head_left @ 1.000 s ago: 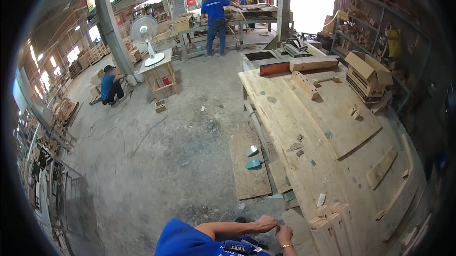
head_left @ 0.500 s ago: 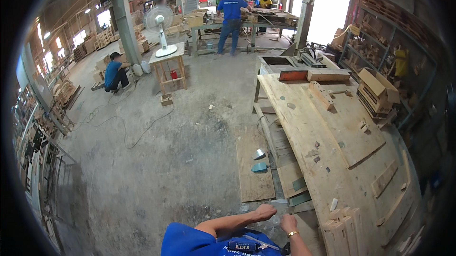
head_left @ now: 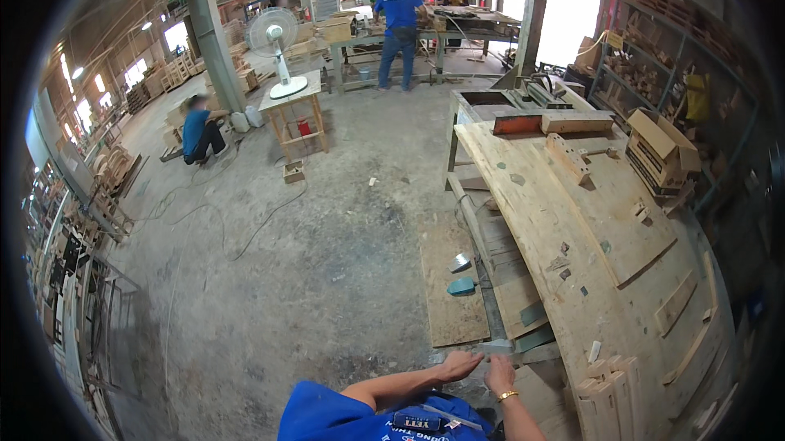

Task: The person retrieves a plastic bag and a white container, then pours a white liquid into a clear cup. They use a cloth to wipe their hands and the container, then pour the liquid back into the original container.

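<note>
My left hand (head_left: 462, 365) and my right hand (head_left: 500, 375) are close together in front of my body, beside the near left edge of the wooden workbench. The fingers of both are curled. Whatever may be pinched in them is too small or hidden to make out. A gold-coloured band circles my right wrist. Just beyond the hands lies a flat pale grey piece (head_left: 495, 346). Farther off, a teal scoop-like tool (head_left: 462, 286) and a ridged silver piece (head_left: 460, 262) rest on a plywood sheet (head_left: 450, 318) low beside the bench.
The long workbench (head_left: 564, 212) carries wood blocks, offcuts and an open cardboard box (head_left: 661, 153). Slotted wood pieces (head_left: 609, 396) stand at its near end. A white fan (head_left: 282, 48) stands on a small table, a cable trailing nearby. One person crouches left; others work at a far bench.
My hands have come closer together, the right one rising slightly toward the left. The whole view has shifted a little, so the bench sits farther right.
</note>
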Available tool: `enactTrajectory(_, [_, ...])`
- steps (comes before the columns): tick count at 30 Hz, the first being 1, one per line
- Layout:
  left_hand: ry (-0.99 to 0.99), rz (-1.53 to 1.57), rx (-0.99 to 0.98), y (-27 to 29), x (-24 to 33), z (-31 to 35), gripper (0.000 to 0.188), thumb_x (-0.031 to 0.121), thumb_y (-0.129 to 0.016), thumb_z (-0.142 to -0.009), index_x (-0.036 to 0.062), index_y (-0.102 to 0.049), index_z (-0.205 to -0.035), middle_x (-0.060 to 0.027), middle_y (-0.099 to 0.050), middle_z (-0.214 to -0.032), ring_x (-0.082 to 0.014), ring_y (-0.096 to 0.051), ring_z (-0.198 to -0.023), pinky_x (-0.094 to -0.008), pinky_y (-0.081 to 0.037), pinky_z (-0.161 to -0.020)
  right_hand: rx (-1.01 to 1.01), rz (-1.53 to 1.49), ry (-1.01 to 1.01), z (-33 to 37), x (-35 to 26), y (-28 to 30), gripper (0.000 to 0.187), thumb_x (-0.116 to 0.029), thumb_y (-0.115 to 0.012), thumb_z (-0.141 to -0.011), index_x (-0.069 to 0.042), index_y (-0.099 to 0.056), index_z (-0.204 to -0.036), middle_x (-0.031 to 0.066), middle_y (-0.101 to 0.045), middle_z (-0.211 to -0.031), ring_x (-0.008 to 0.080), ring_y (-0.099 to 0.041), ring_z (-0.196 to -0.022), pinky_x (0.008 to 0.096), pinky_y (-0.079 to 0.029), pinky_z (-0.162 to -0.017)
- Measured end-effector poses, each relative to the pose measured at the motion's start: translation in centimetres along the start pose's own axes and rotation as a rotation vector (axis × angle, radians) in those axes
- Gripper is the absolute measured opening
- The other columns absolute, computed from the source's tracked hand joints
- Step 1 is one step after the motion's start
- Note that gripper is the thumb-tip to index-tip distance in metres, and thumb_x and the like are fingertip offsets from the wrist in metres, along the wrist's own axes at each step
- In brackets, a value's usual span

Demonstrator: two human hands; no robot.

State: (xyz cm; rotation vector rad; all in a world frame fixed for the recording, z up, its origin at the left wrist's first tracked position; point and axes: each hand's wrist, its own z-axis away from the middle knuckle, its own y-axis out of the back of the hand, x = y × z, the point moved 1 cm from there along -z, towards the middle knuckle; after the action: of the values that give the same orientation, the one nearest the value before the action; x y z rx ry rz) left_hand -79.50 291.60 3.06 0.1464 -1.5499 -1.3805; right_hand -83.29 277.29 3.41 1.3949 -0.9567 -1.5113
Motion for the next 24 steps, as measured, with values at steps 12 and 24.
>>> enactTrajectory(12, [0.014,-0.101,0.049,-1.8,0.4,-0.3,0.015,0.015,-0.046,-0.080,0.0040,-0.057,-0.079,-0.0173,-0.060,-0.067,-0.0363,-0.061,-0.065,-0.0459,-0.048,-0.050,-0.201,0.025,-0.200,-0.5,2.9,-1.3,0.015,-0.009,-0.059,-0.069,-0.007,-0.066,-0.082,0.0176,-0.063,-0.085,0.0366,-0.060,-0.083,0.0437,-0.048,-0.073])
enactTrajectory(24, [0.225,0.045,0.221,-1.9,-1.3,-0.6,0.013,0.012,-0.044,-0.081,0.0020,-0.050,-0.087,-0.0210,-0.059,-0.071,-0.0391,-0.060,-0.069,-0.0487,-0.047,-0.055,0.029,-0.128,-0.163,-0.1,2.4,-1.2,0.019,-0.004,-0.055,-0.072,-0.005,-0.064,-0.088,0.0202,-0.061,-0.091,0.0380,-0.058,-0.090,0.0441,-0.048,-0.076])
